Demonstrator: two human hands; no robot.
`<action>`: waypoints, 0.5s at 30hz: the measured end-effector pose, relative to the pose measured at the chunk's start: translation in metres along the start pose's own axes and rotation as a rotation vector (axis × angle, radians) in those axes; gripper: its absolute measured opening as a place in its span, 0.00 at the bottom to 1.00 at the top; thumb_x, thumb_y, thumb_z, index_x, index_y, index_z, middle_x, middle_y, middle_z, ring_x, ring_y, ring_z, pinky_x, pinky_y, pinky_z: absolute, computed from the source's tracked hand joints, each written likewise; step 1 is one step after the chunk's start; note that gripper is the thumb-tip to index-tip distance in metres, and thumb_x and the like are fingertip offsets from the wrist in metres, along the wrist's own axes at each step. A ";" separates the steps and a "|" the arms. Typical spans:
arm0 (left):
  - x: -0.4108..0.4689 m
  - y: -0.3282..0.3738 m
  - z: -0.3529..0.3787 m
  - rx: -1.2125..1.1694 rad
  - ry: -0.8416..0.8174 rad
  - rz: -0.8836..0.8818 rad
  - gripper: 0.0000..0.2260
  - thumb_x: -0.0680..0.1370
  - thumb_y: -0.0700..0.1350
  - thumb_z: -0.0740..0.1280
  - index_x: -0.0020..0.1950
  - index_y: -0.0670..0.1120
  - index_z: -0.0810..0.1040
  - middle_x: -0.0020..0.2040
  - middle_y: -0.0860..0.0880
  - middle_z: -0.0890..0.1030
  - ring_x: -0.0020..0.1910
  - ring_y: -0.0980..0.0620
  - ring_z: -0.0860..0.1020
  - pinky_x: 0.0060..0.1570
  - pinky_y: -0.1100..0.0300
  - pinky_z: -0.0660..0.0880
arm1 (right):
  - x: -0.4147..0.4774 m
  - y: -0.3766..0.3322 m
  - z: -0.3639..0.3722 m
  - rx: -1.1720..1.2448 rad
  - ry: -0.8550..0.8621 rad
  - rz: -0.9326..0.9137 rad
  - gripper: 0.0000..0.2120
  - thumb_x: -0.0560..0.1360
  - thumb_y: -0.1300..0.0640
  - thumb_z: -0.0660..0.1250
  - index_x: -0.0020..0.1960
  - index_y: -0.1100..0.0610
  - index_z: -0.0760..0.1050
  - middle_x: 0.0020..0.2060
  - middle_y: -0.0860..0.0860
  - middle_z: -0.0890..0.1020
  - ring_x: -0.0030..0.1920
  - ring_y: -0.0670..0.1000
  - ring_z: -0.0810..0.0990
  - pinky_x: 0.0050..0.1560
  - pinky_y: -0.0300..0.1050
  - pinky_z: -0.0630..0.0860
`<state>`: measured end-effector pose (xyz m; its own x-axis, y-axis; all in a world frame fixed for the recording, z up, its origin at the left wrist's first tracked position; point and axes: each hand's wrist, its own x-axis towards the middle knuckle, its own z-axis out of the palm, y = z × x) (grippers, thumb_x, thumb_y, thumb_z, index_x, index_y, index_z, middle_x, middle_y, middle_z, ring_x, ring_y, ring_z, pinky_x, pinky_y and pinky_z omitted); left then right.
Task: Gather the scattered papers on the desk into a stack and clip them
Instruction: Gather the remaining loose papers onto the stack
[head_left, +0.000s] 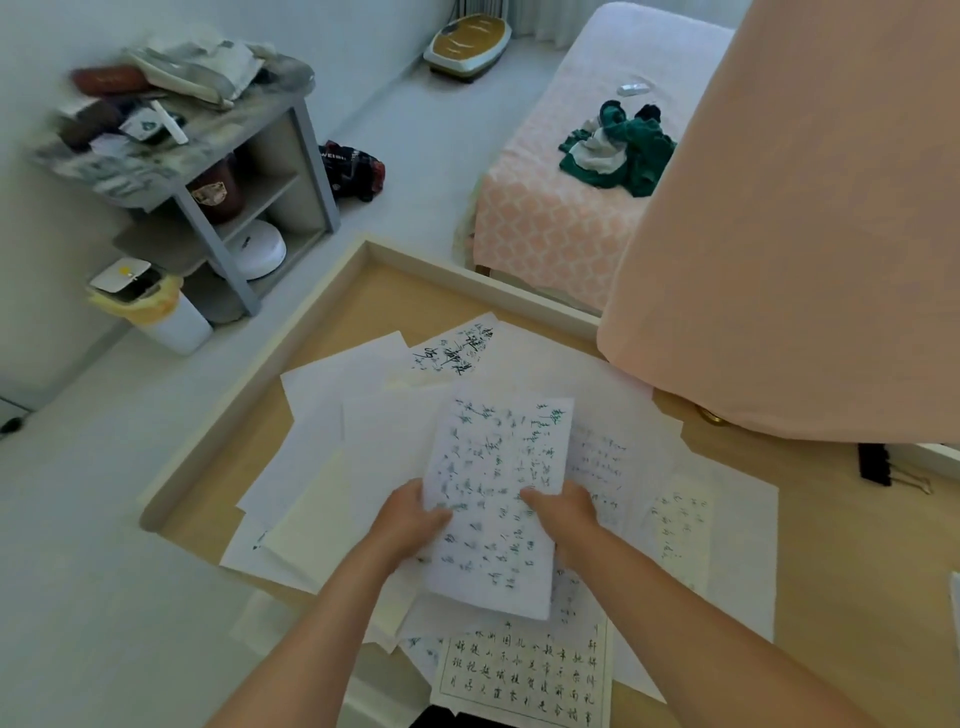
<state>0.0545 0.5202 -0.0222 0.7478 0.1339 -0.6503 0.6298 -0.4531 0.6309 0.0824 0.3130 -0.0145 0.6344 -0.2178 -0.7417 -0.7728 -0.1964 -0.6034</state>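
Pale floor and white walls around a wooden desk (363, 306) with a raised light rim. Strewn over the desk: papers (322, 467), overlapping, some blank, some with handwriting, a few hanging past the near edge. Nearest the viewer, a gridded page (524, 675) of neat characters, partly under other papers.

Raised above the heap near the middle: one sheet (493, 499) covered in blurred handwriting, long side upright, slightly tilted. Pinched at its left edge by the left hand (410, 519), thumb on the face, fingers hidden behind. Gripped at its right edge by the right hand (566, 519), thumb likewise on the face, fingers out of sight behind. Both forearms bare, reaching in from the bottom.

On the desk's far right, well apart from the hands and off the papers: a black clip (875, 465), lying with its wire handles toward the near right. Above it, a large pink cloth (779, 234) draped over something unseen, filling the right side.

Beyond the desk, a bed (561, 218) in a pink patterned cover with a crumpled green garment (618, 150) on top. At left against the wall, a grey shelf (249, 171) piled with clutter, and just beside it a white bin (156, 312) with a yellow liner.
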 end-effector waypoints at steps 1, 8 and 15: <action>-0.002 -0.003 0.000 0.017 -0.017 0.022 0.19 0.79 0.47 0.68 0.67 0.44 0.71 0.63 0.55 0.72 0.61 0.46 0.76 0.57 0.59 0.71 | 0.001 0.000 -0.004 -0.041 0.038 -0.029 0.09 0.75 0.57 0.73 0.54 0.55 0.79 0.47 0.52 0.83 0.45 0.53 0.82 0.45 0.47 0.81; 0.005 -0.034 -0.024 0.344 0.499 -0.137 0.33 0.74 0.55 0.70 0.74 0.47 0.61 0.74 0.44 0.61 0.72 0.41 0.60 0.63 0.43 0.68 | 0.005 0.000 -0.041 -0.086 0.104 -0.157 0.08 0.75 0.60 0.72 0.53 0.53 0.79 0.47 0.50 0.83 0.46 0.52 0.81 0.52 0.49 0.79; 0.005 -0.036 -0.024 0.299 0.435 -0.126 0.39 0.73 0.55 0.72 0.77 0.45 0.56 0.74 0.44 0.61 0.72 0.42 0.59 0.63 0.42 0.68 | 0.018 -0.006 0.018 -0.244 0.102 -0.176 0.15 0.75 0.55 0.70 0.61 0.54 0.76 0.57 0.53 0.78 0.55 0.56 0.78 0.51 0.52 0.82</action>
<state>0.0407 0.5588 -0.0383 0.7282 0.5270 -0.4381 0.6804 -0.6327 0.3699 0.0982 0.3273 -0.0293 0.7658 -0.2524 -0.5915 -0.6327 -0.4608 -0.6224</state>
